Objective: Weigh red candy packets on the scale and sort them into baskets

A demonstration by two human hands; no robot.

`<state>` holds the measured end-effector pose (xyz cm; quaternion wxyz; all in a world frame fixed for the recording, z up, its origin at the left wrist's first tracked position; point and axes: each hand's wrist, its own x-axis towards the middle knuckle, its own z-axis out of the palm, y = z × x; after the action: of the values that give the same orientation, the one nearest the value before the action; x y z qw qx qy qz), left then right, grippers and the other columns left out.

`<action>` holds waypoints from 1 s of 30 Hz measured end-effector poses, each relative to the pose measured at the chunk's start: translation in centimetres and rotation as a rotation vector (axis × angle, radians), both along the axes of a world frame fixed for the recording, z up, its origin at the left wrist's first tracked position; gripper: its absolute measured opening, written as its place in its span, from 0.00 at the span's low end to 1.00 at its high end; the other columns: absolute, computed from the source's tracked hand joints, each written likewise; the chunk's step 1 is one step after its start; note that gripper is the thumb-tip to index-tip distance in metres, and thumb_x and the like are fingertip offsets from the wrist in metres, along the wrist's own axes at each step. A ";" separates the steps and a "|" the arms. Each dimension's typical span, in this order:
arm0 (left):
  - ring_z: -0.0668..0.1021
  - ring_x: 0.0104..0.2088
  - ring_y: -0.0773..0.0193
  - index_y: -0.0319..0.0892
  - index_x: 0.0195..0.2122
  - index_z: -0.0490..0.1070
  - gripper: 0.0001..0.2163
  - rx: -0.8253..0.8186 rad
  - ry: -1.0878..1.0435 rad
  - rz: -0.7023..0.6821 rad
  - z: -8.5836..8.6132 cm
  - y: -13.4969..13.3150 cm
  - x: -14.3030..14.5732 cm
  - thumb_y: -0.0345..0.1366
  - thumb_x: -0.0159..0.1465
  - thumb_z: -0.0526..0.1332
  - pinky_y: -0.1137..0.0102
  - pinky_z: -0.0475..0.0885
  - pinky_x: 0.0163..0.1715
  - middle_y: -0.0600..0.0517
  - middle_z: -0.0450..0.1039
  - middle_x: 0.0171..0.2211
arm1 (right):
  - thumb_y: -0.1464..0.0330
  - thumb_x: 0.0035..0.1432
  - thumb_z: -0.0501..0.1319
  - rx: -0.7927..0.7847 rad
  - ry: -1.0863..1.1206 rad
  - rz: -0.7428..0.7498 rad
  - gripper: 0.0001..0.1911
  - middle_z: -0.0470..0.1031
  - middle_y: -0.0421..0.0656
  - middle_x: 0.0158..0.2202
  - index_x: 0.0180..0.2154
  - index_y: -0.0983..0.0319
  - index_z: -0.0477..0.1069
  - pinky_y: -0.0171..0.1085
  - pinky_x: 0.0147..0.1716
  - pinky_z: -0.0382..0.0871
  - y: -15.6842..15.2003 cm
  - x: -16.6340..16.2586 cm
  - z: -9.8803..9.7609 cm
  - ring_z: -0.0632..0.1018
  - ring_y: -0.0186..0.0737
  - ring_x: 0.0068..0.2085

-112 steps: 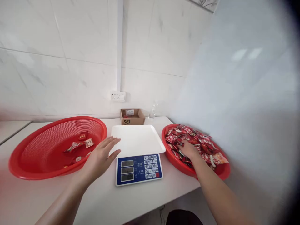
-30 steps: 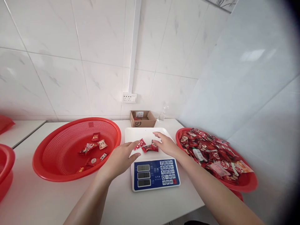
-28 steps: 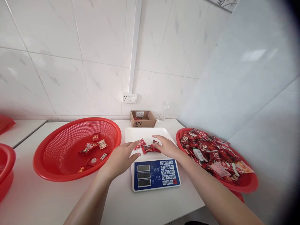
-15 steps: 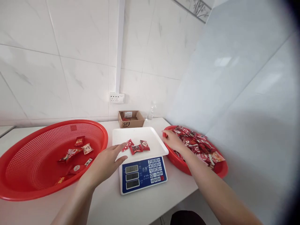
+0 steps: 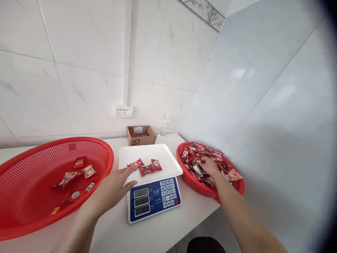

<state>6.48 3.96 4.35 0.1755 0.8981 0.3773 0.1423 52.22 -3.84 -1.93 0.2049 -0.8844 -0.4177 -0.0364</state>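
My left hand [image 5: 112, 189] reaches over the near left of a white scale pan [image 5: 143, 153], fingers stretched out and thumb apart. Its fingertips overlap a red candy with white dots [image 5: 135, 163]; whether they press on it I cannot tell. Beside that lie a dark red wrapped candy [image 5: 146, 170] and another red one [image 5: 156, 164]. My right hand [image 5: 211, 167] is down in a red basket [image 5: 193, 183] heaped with wrapped candies [image 5: 221, 158]. Its fingers are bent near a white and green packet [image 5: 197, 170], and their tips are partly hidden among the wrappers.
A larger red basket [image 5: 106, 147] on the left holds several wrapped candies. The scale's blue panel [image 5: 155, 196] faces me. Behind the pan stand a small cardboard box [image 5: 143, 140] and a clear plastic bottle [image 5: 163, 127]. A grey wall rises beside the right basket.
My right hand has gone from the right basket's left rim into the candies, exposing a white and green packet. My left hand stays by the dotted candy. The whole view has shifted slightly.
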 end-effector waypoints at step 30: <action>0.68 0.55 0.53 0.51 0.62 0.52 0.24 -0.094 0.080 -0.045 0.0 0.1 0.3 0.45 0.64 0.48 0.60 0.64 0.50 0.49 0.64 0.57 | 0.55 0.54 0.56 -0.080 0.155 -0.007 0.25 0.74 0.55 0.45 0.46 0.67 0.68 0.39 0.43 0.64 0.5 -1.5 0.3 0.74 0.49 0.46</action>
<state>6.82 4.03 4.35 0.2054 0.9021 0.3700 0.0847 50.68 -3.32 -1.68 0.2013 -0.8935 -0.3984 0.0482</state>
